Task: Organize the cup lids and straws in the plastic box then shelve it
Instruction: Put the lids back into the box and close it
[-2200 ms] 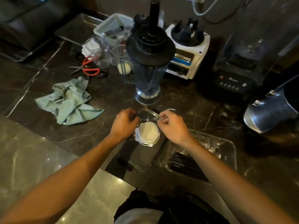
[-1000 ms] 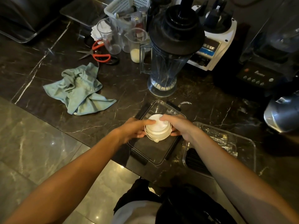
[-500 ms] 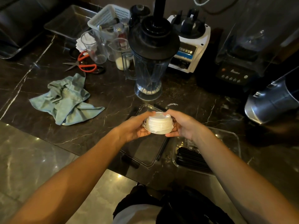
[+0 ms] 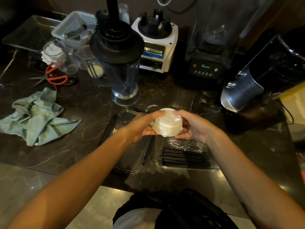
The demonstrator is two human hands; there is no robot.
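Observation:
A stack of white cup lids (image 4: 166, 124) is held in the air between both hands, above the dark counter. My left hand (image 4: 142, 125) grips its left side and my right hand (image 4: 194, 125) grips its right side. Below my left hand lies a flat clear box lid with black clips (image 4: 132, 156). To its right sits the clear plastic box (image 4: 186, 167), holding a row of black straws (image 4: 184, 158) and some crumpled clear wrap (image 4: 186, 144).
A blender jar with a black lid (image 4: 118, 63) stands just behind the hands. Two blender bases (image 4: 156, 47) and a steel kettle (image 4: 242, 90) line the back. A green cloth (image 4: 36, 118), orange scissors (image 4: 54, 78) and measuring cups (image 4: 66, 58) lie left.
Both hands lifted the lid stack up off the flat box lid and carried it slightly right, toward the box with the straws.

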